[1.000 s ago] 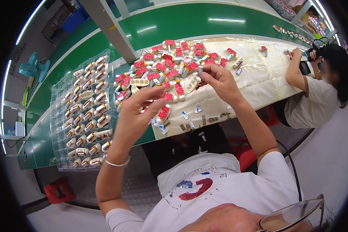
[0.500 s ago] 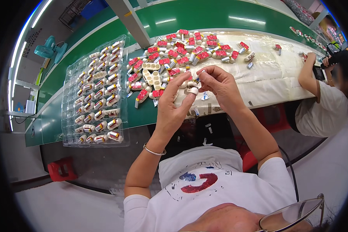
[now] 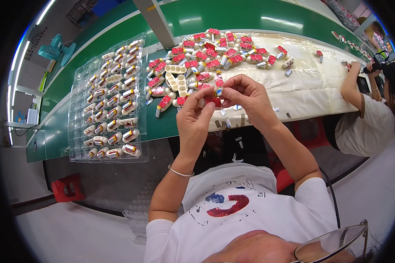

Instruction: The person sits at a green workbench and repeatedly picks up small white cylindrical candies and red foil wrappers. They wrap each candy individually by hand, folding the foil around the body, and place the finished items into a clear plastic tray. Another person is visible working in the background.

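Note:
Over the near edge of the table, my two hands meet in front of a heap of small white rounded pieces with red cards [image 3: 210,51]. My left hand [image 3: 194,119] is closed, its thumb and fingers gripping a small red-and-white piece [image 3: 213,101]. Close against it, my right hand [image 3: 246,97] pinches with thumb and forefinger at a small blue-and-white strip [image 3: 218,92] on that piece. The fingers hide much of the piece. Just left of my hands lie cream-coloured pieces with round hollows [image 3: 176,82].
A clear plastic tray [image 3: 77,136] at the left holds rows of white pieces with silver-and-yellow tubes. Loose blue-white scraps [image 3: 228,122] lie on the taped table cover [image 3: 311,94]. A metal post [image 3: 156,22] rises behind. Another person [image 3: 373,118] sits at the right.
My hands have drawn closer together around the piece. Its red side now shows between the fingers, where its white end showed before. The view has shifted slightly.

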The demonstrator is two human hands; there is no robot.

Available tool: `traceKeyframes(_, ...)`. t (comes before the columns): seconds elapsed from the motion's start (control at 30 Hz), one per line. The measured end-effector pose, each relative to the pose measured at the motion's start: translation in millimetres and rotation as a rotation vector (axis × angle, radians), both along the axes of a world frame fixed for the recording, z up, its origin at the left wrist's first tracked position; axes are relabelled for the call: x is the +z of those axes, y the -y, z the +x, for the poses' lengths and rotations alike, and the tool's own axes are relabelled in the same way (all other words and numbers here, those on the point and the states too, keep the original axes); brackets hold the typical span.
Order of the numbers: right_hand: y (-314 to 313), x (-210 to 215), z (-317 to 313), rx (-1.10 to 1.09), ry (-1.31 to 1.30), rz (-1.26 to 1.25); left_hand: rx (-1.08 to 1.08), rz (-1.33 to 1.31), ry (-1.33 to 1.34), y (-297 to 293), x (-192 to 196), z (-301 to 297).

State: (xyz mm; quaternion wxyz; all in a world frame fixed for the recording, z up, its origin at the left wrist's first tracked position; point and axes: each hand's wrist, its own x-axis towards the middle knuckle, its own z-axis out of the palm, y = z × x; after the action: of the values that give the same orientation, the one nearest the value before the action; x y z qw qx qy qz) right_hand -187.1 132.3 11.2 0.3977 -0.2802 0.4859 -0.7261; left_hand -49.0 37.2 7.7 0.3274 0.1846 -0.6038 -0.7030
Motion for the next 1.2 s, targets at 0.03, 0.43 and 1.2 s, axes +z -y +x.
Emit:
traceKeyframes(0.03,-1,0,0,0.014,-0.001,0.010,-0.060,0.138,-0.016,4,2,2)
traceKeyframes(0.43,2,4,-3,-0.240,-1.227,-0.102,-0.084,0.277,0.147,18,-2,5)
traceKeyframes(1.2,-2,18,1,-0.156,-1.487,0.045,0.031,0.104,0.168,5,0,-1)
